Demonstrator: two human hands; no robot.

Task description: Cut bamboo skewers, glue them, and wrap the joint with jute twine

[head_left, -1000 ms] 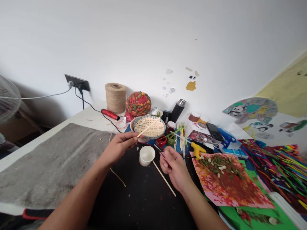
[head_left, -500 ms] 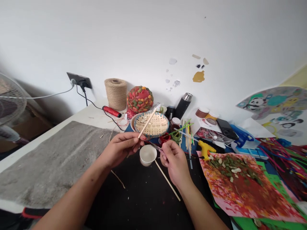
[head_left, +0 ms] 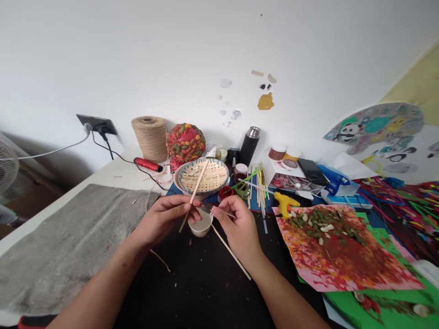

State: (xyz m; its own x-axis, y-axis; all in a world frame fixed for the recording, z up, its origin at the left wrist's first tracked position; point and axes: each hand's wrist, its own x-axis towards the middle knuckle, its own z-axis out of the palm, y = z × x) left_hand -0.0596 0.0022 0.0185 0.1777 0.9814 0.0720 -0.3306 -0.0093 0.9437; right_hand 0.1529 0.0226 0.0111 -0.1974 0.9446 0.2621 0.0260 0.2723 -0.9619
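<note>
My left hand [head_left: 169,217] is closed around a thin wooden stick [head_left: 200,182], which slants up over a woven bamboo basket [head_left: 219,180]; its lower end sticks out below my fingers. Opposite it, my right hand [head_left: 242,230] pinches a slim tool with a purplish handle [head_left: 230,214]. A grey, blade-like end points from it toward the stick, and I cannot tell whether they touch. Just under both hands stands a white paper cup [head_left: 201,224], partly covered by my left fingers. Beside the right wrist a second wooden stick [head_left: 233,255] lies on the black mat [head_left: 192,283].
Behind are a twine spool [head_left: 150,139], a ball covered in coloured pieces [head_left: 186,142], a black flask [head_left: 250,147] and paint jars [head_left: 241,172]. At right lie a yellow glue gun [head_left: 285,203] and painted paper [head_left: 346,256]. A grey cloth [head_left: 75,242] covers the left.
The view has shifted, so most things sit farther left. My right hand has come closer to the left one, and the stick stands a little steeper. Both grips are kept.
</note>
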